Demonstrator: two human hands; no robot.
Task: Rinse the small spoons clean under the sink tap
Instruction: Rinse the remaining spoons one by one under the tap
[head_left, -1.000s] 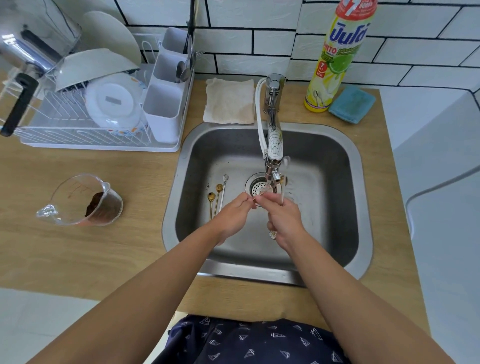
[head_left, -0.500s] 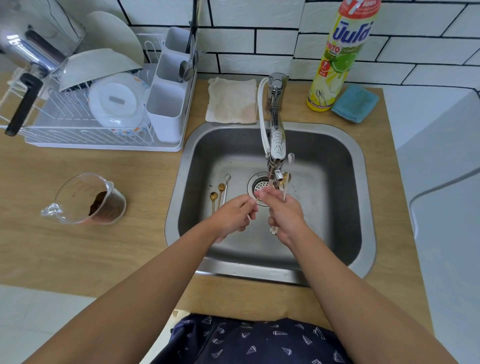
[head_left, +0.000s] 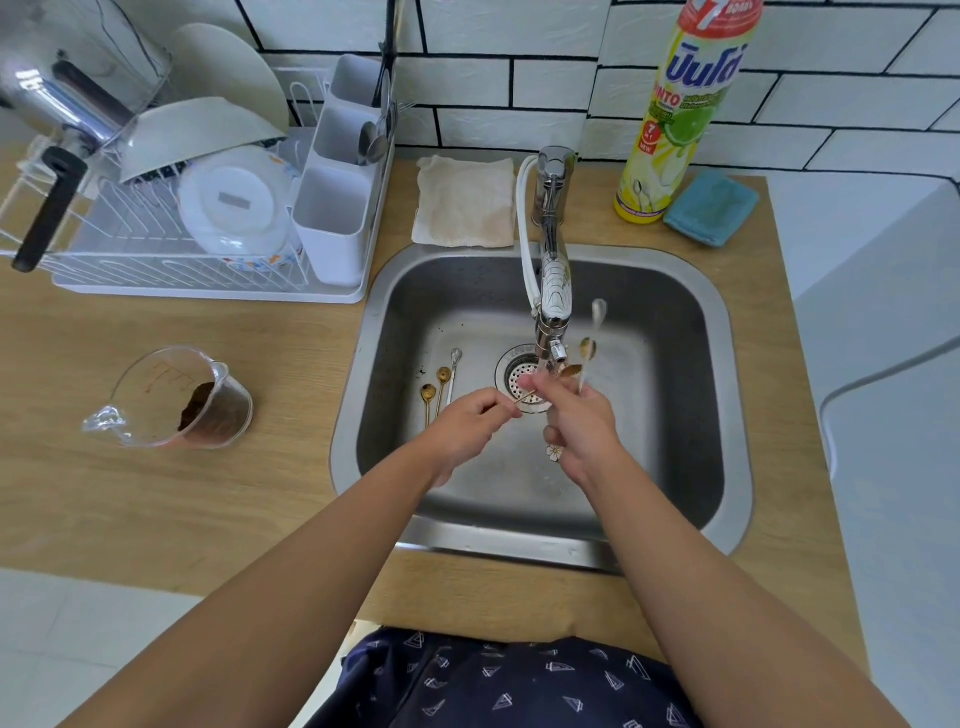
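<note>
Both hands are over the steel sink (head_left: 727, 395), just below the tap (head_left: 554, 291). My right hand (head_left: 582, 431) grips a bunch of small spoons (head_left: 589, 347) by their handles, with the bowls fanned up beside the spout. My left hand (head_left: 470, 423) pinches the thin gold handle of one spoon (head_left: 569, 372) whose bowl lies under the spout. Three more small spoons (head_left: 441, 384) lie on the sink floor, left of the drain (head_left: 519, 376). I cannot tell whether water is running.
A white dish rack (head_left: 208, 270) with bowls, a pan and a cutlery holder stands at the back left. A glass measuring jug (head_left: 171, 400) with brown residue sits on the wooden counter. Behind the sink are a folded cloth (head_left: 465, 202), a dish soap bottle (head_left: 680, 114) and a blue sponge (head_left: 711, 208).
The spoon bowls in my right hand have risen and fanned out beside the spout. My left hand has kept its pinch and drawn slightly left of the right hand.
</note>
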